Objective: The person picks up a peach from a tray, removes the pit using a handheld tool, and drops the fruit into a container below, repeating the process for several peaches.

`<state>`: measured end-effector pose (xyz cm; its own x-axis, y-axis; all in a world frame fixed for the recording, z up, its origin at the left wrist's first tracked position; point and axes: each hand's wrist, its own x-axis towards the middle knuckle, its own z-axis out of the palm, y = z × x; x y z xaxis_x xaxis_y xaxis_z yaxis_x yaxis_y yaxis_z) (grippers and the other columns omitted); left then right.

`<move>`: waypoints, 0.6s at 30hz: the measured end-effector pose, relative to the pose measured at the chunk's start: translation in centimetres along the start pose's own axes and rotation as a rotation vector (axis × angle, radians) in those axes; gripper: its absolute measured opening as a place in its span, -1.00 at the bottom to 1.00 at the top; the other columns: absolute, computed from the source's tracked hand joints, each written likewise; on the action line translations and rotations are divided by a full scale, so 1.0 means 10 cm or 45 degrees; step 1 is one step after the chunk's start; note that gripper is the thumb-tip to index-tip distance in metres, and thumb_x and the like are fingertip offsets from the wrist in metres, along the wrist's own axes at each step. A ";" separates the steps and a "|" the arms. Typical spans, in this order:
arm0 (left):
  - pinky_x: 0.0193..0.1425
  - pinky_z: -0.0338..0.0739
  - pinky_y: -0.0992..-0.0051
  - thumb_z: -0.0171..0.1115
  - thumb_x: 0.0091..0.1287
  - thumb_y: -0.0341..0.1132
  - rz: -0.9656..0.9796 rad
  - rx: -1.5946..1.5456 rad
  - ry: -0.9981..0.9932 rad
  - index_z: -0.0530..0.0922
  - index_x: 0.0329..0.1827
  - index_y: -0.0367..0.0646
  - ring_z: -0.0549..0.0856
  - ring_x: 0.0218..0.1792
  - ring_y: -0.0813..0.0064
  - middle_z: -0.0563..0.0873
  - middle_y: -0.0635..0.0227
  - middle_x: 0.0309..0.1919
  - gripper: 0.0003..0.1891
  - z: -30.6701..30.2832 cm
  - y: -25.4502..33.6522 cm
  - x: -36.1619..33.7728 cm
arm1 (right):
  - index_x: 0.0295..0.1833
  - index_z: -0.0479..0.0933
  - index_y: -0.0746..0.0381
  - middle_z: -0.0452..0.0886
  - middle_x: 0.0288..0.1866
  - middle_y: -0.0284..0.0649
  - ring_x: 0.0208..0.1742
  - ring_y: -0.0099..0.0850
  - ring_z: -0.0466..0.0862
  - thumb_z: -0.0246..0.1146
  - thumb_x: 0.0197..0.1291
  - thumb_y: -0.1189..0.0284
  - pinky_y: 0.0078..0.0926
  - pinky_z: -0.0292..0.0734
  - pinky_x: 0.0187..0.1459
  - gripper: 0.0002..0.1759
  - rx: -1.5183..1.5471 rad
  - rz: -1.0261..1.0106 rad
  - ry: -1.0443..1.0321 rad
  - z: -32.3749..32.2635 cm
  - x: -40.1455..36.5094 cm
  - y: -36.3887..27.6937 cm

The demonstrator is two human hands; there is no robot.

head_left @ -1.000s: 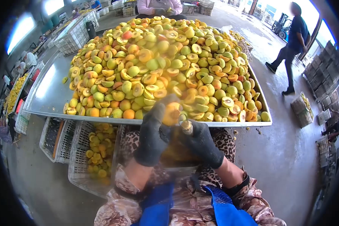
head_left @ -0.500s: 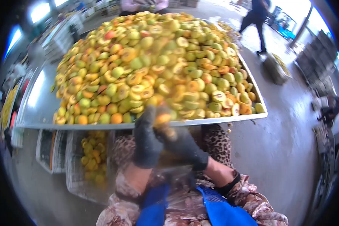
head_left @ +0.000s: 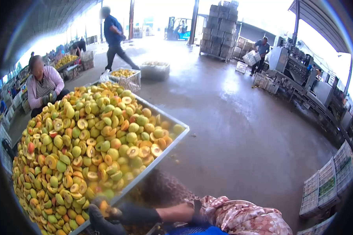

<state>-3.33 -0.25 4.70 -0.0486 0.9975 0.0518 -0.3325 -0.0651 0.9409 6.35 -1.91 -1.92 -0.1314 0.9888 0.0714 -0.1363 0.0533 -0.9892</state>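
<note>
Both my hands wear black gloves and sit at the bottom edge of the view, close together by the near corner of the metal table (head_left: 172, 144). My left hand (head_left: 99, 226) is partly cut off by the frame and curls around an orange-yellow fruit (head_left: 104, 207). My right hand (head_left: 134, 214) reaches in from the right on a patterned sleeve and touches the same fruit; its fingers are hidden. The table carries a high heap of halved yellow, green and orange fruit (head_left: 86, 145).
A seated person in pink (head_left: 43, 87) works at the table's far side. Someone in blue (head_left: 113, 37) walks past a fruit-filled crate (head_left: 125, 78). White crates (head_left: 327, 184) stand at the right, machinery (head_left: 302, 74) and stacked boxes (head_left: 221, 27) behind. The concrete floor (head_left: 239, 133) is wet.
The view has swung up and to the right, so the table now lies at the left and my hands have dropped to the bottom edge. The hands stay together on a fruit.
</note>
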 end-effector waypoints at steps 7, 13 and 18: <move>-0.13 0.65 0.29 0.27 0.47 -0.26 0.348 0.557 0.034 0.75 -0.21 -0.40 0.73 -0.30 0.21 0.82 0.08 -0.28 -0.70 0.04 0.29 -0.31 | 0.09 0.63 0.29 0.73 -0.12 -0.30 -0.10 -0.57 0.62 0.30 0.40 0.19 -0.48 0.57 -0.07 -0.62 0.177 0.147 -0.339 -0.08 -0.18 -0.08; -0.37 0.57 0.41 0.22 0.52 -0.12 -0.247 -0.148 -0.170 0.66 -0.36 -0.27 0.67 -0.39 0.31 0.72 0.19 -0.39 -0.61 0.01 0.44 -0.36 | 0.14 0.56 0.18 0.66 -0.16 -0.41 -0.12 -0.52 0.56 0.27 0.40 0.35 -0.39 0.56 -0.08 -0.73 0.308 -0.173 -0.213 0.12 -0.30 -0.16; -0.44 0.51 0.43 0.17 0.54 -0.07 0.181 -0.045 -0.325 0.59 -0.35 -0.22 0.62 -0.43 0.33 0.68 0.18 -0.39 -0.60 0.09 0.44 -0.49 | 0.17 0.54 0.19 0.69 -0.13 -0.37 -0.10 -0.50 0.59 0.28 0.40 0.34 -0.41 0.57 -0.04 -0.70 0.226 -0.214 -0.387 0.08 -0.39 -0.35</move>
<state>-3.69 -5.36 8.93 0.1401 0.9529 0.2691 -0.3719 -0.2012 0.9062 6.56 -6.03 1.35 -0.3741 0.8804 0.2914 -0.3453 0.1594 -0.9249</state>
